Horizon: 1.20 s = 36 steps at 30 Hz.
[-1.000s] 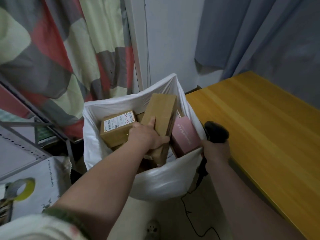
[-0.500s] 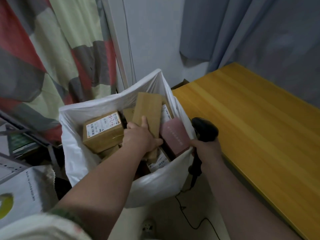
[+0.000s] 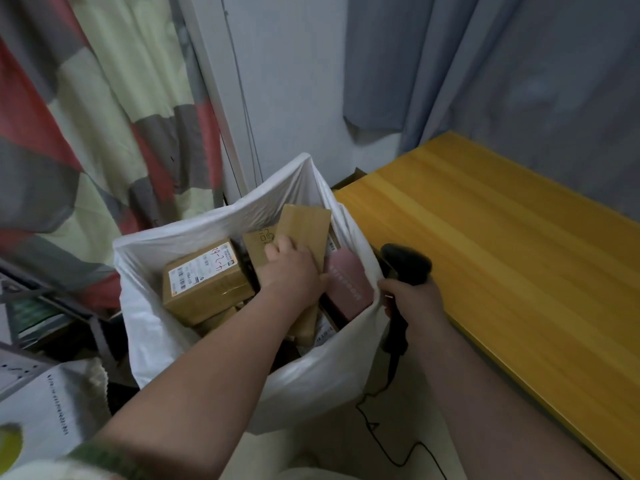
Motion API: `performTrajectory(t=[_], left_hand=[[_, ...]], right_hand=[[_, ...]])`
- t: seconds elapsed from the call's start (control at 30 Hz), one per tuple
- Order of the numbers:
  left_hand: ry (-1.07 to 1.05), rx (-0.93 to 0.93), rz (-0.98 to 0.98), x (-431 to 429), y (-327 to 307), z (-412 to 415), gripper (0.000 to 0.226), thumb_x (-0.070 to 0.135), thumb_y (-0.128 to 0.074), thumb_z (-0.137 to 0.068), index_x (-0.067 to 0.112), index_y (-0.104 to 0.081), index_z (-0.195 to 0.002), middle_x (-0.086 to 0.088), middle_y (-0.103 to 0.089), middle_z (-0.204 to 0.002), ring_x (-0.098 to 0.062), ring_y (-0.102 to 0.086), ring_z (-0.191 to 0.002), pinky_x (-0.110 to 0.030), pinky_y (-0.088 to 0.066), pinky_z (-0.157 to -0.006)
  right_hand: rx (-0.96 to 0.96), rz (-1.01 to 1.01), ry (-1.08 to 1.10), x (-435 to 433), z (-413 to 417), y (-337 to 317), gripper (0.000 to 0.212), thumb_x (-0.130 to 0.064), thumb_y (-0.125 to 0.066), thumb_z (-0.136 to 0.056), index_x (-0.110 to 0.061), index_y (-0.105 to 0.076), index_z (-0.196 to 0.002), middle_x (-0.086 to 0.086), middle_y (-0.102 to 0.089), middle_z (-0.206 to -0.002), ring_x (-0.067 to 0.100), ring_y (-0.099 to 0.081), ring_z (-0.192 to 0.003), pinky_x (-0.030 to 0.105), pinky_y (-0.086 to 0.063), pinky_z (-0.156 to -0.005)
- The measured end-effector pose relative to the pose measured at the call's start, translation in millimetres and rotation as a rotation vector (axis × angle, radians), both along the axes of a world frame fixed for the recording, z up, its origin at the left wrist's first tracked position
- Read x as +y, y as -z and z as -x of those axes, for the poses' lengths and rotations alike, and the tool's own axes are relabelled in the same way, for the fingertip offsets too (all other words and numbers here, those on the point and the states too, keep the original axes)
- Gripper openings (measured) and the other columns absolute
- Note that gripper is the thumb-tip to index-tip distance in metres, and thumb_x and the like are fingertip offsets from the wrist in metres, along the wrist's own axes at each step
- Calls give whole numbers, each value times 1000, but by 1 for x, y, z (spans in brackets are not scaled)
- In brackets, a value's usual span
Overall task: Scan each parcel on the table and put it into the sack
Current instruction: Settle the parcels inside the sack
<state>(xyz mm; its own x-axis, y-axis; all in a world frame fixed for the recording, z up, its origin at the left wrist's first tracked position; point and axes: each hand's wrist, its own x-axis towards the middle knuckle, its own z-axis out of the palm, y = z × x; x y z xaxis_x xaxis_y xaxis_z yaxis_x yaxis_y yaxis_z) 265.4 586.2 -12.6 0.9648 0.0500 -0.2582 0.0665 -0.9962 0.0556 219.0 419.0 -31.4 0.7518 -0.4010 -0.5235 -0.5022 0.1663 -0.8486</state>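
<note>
Hands are both occupied. The left hand [image 3: 294, 273] is reached down into the mouth of the white sack [image 3: 311, 386] and is closed around a tall plain brown parcel [image 3: 306, 230]. This parcel is stood on end and tilted slightly, its upper end risen above the hand and its lower end sunk among the other parcels.

The right hand [image 3: 415, 301] is clenched around the handle of a black barcode scanner [image 3: 405, 265], just right of the sack and beside the near-left edge of the table. The sack's right rim is touched by this hand's fingertips; whether the rim is pinched cannot be told. A black cable [image 3: 381, 441] is trailed from the scanner down to the floor.

Inside the sack, a pink box [image 3: 348, 289] is lodged between the two hands, against the held parcel's right side. A brown box with a white label [image 3: 204, 280] and red handwriting is lain to the left of the left hand, and a printed brown box [image 3: 258, 240] is seen just behind the hand. More cardboard is glimpsed lower down, partly hidden by the forearm.

The yellow wooden table [image 3: 502, 254] is stretched along the right, with its visible top bare. A grey curtain [image 3: 519, 81] is hung behind it. A checked cloth [image 3: 86, 116] of red, grey and pale green is draped at far left, and a printed white bag [image 3: 52, 403] is set at near left.
</note>
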Motion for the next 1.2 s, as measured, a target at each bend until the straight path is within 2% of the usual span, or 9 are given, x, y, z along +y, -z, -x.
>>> performTrajectory(t=[0.13, 0.2, 0.33, 0.47, 0.57, 0.67, 0.8, 1.07, 1.2], left_hand=[[172, -71, 83, -4, -10, -7, 28, 44, -48, -92, 20, -59, -99, -6, -52, -112, -23, -49, -98, -33, -41, -75], [247, -136, 149, -11, -16, -10, 26, 41, -45, -95, 22, -57, -82, -4, -63, -101, -13, -52, -77, -25, -38, -67], [360, -174, 319, -41, -37, -13, 36, 35, -46, -99, 22, -55, -131, -1, -61, -124, -16, -56, -111, -24, -37, -88], [443, -87, 575, -92, -45, -12, 38, 27, -51, -98, 16, -55, -134, -2, -61, -125, -19, -54, -114, -27, -40, -91], [579, -63, 621, -138, -43, 0, 35, 23, -52, -97, 12, -59, -130, -6, -61, -128, -22, -53, -118, -29, -39, -96], [690, -16, 652, -185, -41, 22, 32, 20, -54, -97, 10, -61, -127, -7, -62, -127, -22, -56, -116, -28, -41, -93], [816, 47, 663, -249, -44, 62, 33, 22, -56, -96, 12, -62, -126, -8, -64, -124, -22, -56, -114, -26, -41, -88], [971, 117, 667, -383, -46, 152, 32, 22, -57, -94, 12, -63, -124, -8, -65, -120, -22, -59, -110, -26, -42, -88], [988, 139, 667, -439, -35, 193, 31, 18, -57, -94, 10, -64, -123, -9, -65, -122, -20, -58, -114, -24, -39, -89]], right_hand=[[-2, -51, 7, -12, 2, -13, 39, -5, -73, -79, -11, -57, -114, 13, -60, -76, 25, -57, -61, 35, -47, -60], [-17, -89, 11, -22, 3, -23, 34, -5, -72, -81, -8, -57, -111, 12, -58, -73, 26, -56, -62, 38, -48, -60], [-25, -175, 77, -50, 13, -45, 18, -13, -72, -85, -6, -61, -97, 11, -58, -81, 25, -56, -71, 38, -45, -66], [-83, -228, 224, -87, 41, -54, 26, -24, -63, -94, -7, -57, -113, 14, -63, -95, 24, -59, -75, 34, -50, -69], [-69, -208, 324, -121, 76, -62, 30, -35, -56, -97, -14, -51, -118, 13, -66, -84, 24, -59, -64, 33, -52, -59], [-34, -114, 413, -165, 119, -71, 31, -39, -53, -97, -17, -49, -118, 9, -59, -71, 19, -50, -53, 29, -44, -50], [-7, 25, 512, -228, 184, -82, 27, -25, -60, -95, -15, -50, -118, 8, -57, -71, 17, -48, -51, 27, -41, -48], [326, 584, 668, -374, 321, -75, 24, -16, -64, -87, -10, -54, -108, 14, -64, -92, 28, -62, -73, 40, -55, -69], [524, 832, 706, -438, 381, -57, 24, -16, -59, -87, -11, -51, -109, 11, -55, -91, 31, -52, -77, 35, -41, -65]])
